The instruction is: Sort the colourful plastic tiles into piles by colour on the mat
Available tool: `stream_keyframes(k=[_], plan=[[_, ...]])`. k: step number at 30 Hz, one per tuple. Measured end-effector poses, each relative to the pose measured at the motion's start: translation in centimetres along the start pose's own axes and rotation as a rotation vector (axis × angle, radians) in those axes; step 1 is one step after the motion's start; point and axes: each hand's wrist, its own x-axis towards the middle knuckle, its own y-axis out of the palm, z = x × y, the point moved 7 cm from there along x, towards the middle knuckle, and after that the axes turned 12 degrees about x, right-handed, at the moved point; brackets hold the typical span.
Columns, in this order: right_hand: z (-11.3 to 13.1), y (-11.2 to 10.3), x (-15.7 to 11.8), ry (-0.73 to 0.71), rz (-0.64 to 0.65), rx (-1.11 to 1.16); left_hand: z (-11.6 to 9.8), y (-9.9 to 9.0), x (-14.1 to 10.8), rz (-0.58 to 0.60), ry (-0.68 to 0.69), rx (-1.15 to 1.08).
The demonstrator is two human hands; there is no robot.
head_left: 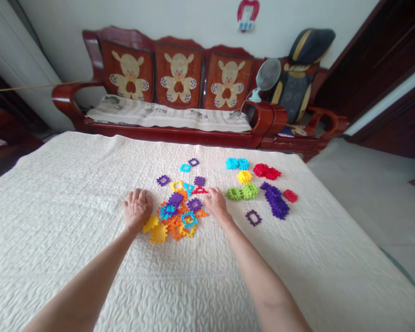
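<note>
A loose heap of plastic interlocking pieces, with orange tiles [175, 231] and yellow tiles [159, 234] among purple and blue ones, lies between my hands. My left hand [137, 208] rests on the cloth at the heap's left side, fingers laid down and holding nothing. At the heap's upper right, the fingertips of my right hand [216, 203] close on the corner of a red triangular piece [199, 190]. A blue triangular piece [188, 188] lies just left of it. Beside these are a solid purple square [199, 180] and a yellow square frame [176, 186].
Piles sorted by colour sit to the right: blue [237, 163], yellow [244, 176], green [242, 192], red [267, 171] and purple [275, 201]. A purple frame [253, 217] lies apart. Behind the quilted cloth [124, 286] stand a wooden sofa [173, 133] and a fan [268, 74].
</note>
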Motion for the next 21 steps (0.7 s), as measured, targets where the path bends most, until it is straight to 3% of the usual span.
stream_keyframes(k=[5,12,21], plan=[[-0.4,0.9,1.4,0.146,0.030,-0.130,0.0,0.1,-0.1,-0.008,0.003,-0.015],[-1.5,1.1,1.1,0.154,-0.054,-0.078,-0.2,-0.3,-0.2,0.004,-0.004,0.006],[-1.6,0.6,0.5,0.118,-0.041,0.014,-0.1,-0.2,-0.3,0.041,0.013,0.030]])
